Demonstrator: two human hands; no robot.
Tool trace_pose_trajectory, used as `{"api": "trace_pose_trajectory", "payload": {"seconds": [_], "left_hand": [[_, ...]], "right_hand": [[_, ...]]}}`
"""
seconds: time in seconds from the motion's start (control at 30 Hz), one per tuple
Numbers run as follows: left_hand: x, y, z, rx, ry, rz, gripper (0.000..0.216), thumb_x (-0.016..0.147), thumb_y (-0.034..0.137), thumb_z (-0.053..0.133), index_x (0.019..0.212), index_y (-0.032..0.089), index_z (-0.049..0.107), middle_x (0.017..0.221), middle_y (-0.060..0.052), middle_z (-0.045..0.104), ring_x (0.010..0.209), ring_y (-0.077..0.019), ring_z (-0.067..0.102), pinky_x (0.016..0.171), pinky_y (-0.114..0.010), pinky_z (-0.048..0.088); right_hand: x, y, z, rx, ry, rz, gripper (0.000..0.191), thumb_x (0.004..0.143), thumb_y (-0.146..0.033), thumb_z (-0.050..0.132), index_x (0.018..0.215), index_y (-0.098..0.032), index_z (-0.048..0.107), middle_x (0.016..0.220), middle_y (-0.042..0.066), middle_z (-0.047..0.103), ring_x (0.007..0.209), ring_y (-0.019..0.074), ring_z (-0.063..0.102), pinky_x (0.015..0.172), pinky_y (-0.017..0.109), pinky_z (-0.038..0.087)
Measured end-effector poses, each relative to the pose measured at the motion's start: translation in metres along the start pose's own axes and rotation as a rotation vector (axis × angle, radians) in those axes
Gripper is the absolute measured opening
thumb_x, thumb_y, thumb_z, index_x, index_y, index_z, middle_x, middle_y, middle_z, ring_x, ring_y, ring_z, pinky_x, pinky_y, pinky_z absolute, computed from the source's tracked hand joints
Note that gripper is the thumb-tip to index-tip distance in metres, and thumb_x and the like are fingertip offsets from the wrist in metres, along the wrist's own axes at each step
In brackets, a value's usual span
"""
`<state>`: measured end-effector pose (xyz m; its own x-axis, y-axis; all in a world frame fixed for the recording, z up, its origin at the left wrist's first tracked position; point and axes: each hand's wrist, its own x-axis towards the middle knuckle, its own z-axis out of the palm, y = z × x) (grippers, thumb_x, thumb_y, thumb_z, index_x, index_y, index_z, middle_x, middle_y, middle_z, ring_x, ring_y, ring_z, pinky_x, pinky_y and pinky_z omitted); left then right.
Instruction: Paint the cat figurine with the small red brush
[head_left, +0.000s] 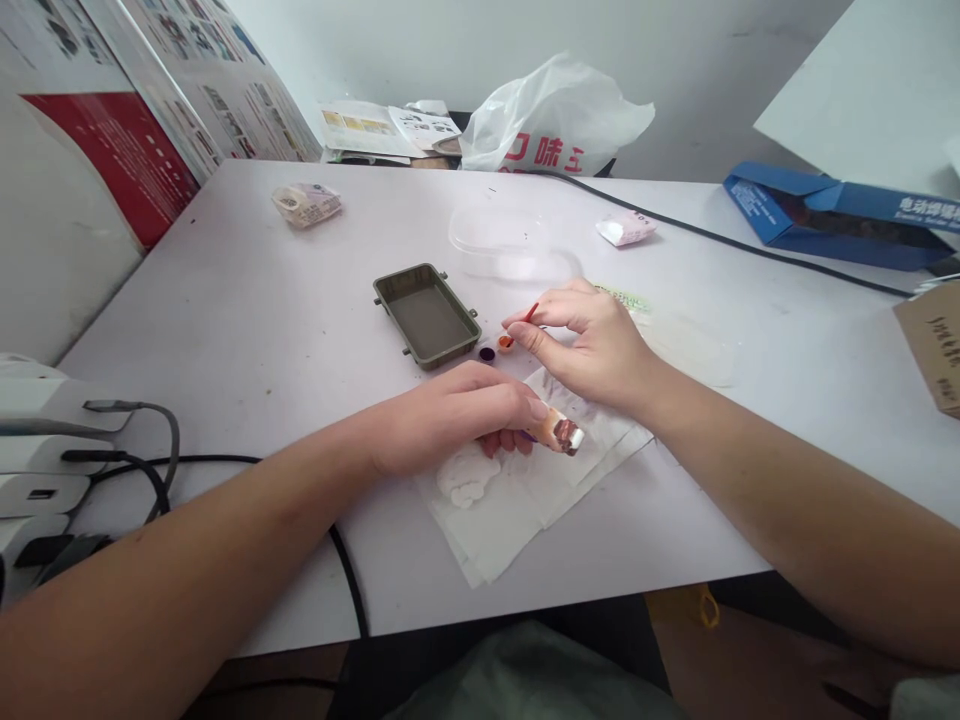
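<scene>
My left hand point(465, 412) is closed round a small painted figure point(559, 430) with orange, brown and white areas; the fingers hide most of it. Between the thumb and fingers of my right hand point(589, 335) is a thin red paintbrush point(532, 312), its lower end at a small pot of orange paint point(505, 343). Touching that pot's left side is a pot of dark paint point(487, 354). White paper tissues point(517, 510) lie under both hands, and a small white lumpy piece point(466, 478) rests on them below my left hand.
An open olive-green box point(427, 315) stands left of the paint pots. Behind are a clear plastic container point(514, 245) and two small packets point(306, 204) point(627, 229). A black cable point(705, 232) crosses the back right beside a blue box point(840, 215). Power plugs point(45, 465) crowd the left edge.
</scene>
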<state>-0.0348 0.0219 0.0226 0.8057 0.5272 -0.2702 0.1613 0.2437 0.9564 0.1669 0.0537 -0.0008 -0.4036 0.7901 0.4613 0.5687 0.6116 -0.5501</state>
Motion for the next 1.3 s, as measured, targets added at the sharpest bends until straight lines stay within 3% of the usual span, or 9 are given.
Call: {"api": "trace_pose_trajectory", "payload": {"seconds": [0.3,0.43,0.63,0.77,0.87,0.93,1.07,1.3], "left_hand": [[0.001,-0.005,0.000,-0.056,0.004,-0.004,0.026,0.089,0.036,0.058,0.087,0.018,0.077,0.089,-0.004,0.067,0.081,-0.0160,0.054,0.071,-0.027,0.042],[0.005,-0.009,-0.002,-0.118,0.020,-0.023,0.027,0.090,0.034,0.055,0.087,0.019,0.077,0.096,-0.005,0.069,0.087,-0.0162,0.057,0.070,-0.025,0.043],[0.008,-0.004,-0.002,-0.158,0.048,-0.063,0.027,0.080,0.041,0.064,0.084,0.016,0.075,0.084,-0.005,0.065,0.076,-0.0155,0.055,0.064,-0.026,0.041],[0.006,0.000,0.000,-0.209,0.052,-0.093,0.028,0.077,0.041,0.066,0.085,0.015,0.073,0.085,-0.005,0.064,0.074,-0.0151,0.054,0.064,-0.027,0.040],[0.004,0.001,0.001,-0.205,0.064,-0.092,0.027,0.082,0.040,0.064,0.085,0.014,0.073,0.084,-0.006,0.063,0.076,-0.0159,0.054,0.066,-0.028,0.039],[0.003,0.003,0.000,-0.210,0.059,-0.097,0.026,0.083,0.039,0.064,0.083,0.014,0.072,0.083,-0.006,0.062,0.075,-0.0159,0.053,0.066,-0.028,0.039],[0.004,0.006,-0.001,-0.239,0.034,-0.113,0.023,0.083,0.035,0.062,0.079,0.015,0.072,0.082,-0.004,0.063,0.075,-0.0148,0.053,0.065,-0.026,0.039],[0.007,0.002,-0.001,-0.272,0.039,-0.092,0.025,0.083,0.034,0.058,0.079,0.015,0.074,0.084,-0.005,0.065,0.074,-0.0142,0.054,0.064,-0.025,0.040]], "right_hand": [[-0.001,0.001,0.002,0.067,0.037,0.067,0.014,0.088,-0.032,0.073,0.077,-0.027,0.080,0.081,0.001,0.079,0.088,0.0216,0.067,0.089,0.043,0.047],[-0.002,0.002,0.000,0.137,0.142,0.083,0.019,0.088,-0.041,0.072,0.077,-0.028,0.080,0.084,0.001,0.080,0.090,0.0217,0.068,0.086,0.042,0.049],[0.000,0.008,0.000,0.185,0.197,0.067,0.023,0.087,-0.044,0.073,0.072,-0.027,0.079,0.076,0.000,0.077,0.080,0.0188,0.069,0.080,0.038,0.051],[-0.001,-0.003,-0.010,0.258,0.308,0.114,0.022,0.084,-0.042,0.076,0.068,-0.028,0.078,0.067,0.000,0.073,0.070,0.0171,0.065,0.070,0.036,0.052],[-0.008,-0.015,-0.021,0.431,0.368,0.205,0.016,0.086,-0.038,0.076,0.073,-0.030,0.080,0.073,-0.001,0.076,0.075,0.0166,0.067,0.071,0.034,0.052],[-0.013,-0.021,-0.027,0.601,0.312,0.210,0.011,0.088,-0.038,0.074,0.083,-0.032,0.082,0.081,-0.002,0.077,0.079,0.0169,0.068,0.076,0.035,0.054],[-0.022,-0.024,-0.027,0.745,0.109,0.187,0.013,0.091,-0.037,0.070,0.089,-0.032,0.082,0.081,0.001,0.076,0.075,0.0173,0.066,0.067,0.035,0.052],[-0.023,-0.020,-0.019,0.827,0.023,0.117,0.016,0.094,-0.033,0.066,0.093,-0.029,0.081,0.082,0.001,0.075,0.079,0.0151,0.066,0.072,0.032,0.052]]}}
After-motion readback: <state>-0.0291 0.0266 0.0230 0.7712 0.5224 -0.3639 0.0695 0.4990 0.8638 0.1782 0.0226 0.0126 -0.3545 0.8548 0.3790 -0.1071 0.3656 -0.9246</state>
